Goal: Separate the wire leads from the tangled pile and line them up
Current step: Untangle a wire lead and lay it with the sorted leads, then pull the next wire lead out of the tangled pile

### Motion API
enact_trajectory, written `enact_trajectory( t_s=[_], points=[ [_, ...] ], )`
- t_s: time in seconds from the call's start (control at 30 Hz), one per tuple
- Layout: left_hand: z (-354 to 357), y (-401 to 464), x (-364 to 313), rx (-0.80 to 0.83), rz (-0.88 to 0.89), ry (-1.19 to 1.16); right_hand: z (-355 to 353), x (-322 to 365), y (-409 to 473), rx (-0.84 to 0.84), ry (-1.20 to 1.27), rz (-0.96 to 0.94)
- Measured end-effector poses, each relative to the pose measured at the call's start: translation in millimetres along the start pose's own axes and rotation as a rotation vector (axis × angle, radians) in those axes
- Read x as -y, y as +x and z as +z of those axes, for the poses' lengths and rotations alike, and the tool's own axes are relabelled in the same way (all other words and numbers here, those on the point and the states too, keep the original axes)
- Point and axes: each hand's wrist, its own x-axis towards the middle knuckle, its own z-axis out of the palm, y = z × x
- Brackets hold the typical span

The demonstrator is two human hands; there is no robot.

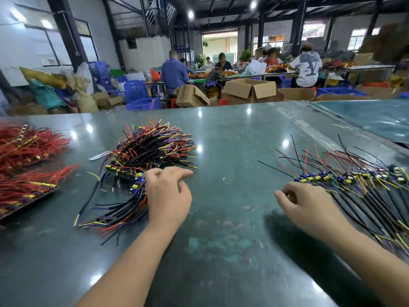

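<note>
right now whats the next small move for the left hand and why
Probably close the left hand on one lead at the near edge of the tangled pile and draw it free. Its fingers rest at that edge without plainly gripping anything, while the right hand sits loosely curled beside the lined-up row, seemingly empty and ready to take the next lead.

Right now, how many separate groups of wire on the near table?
4: tangled pile by the left hand, lined-up row by the right hand, two red bundles far left. More may lie off-frame.
</note>
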Motion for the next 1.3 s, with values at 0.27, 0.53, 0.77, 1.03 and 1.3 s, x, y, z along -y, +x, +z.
enact_trajectory(
  t_s=[0.27,0.53,0.77,1.03,1.3],
  points=[
    [-19.7,21.4,43.0,0.331,-0.411,0.451,-4.6,2.0,-1.7,0.092,0.085,-0.014],
    [-19.7,25.2,46.5,0.189,-0.407,0.182,3.8,-7.2,-0.3,0.15,-0.282,-0.094],
    [-19.3,30.1,42.1,-0.046,-0.382,-0.04,-2.5,-39.1,13.4,0.367,-0.342,0.075],
    [-28.3,34.4,29.5,-0.207,-0.265,-0.263,-4.4,-45.7,19.3,0.339,-0.335,0.09],
    [-33.4,18.1,-11.4,-0.282,-0.012,-0.295,-14.5,-19.2,13.0,0.194,-0.225,-0.033]
  ],
)
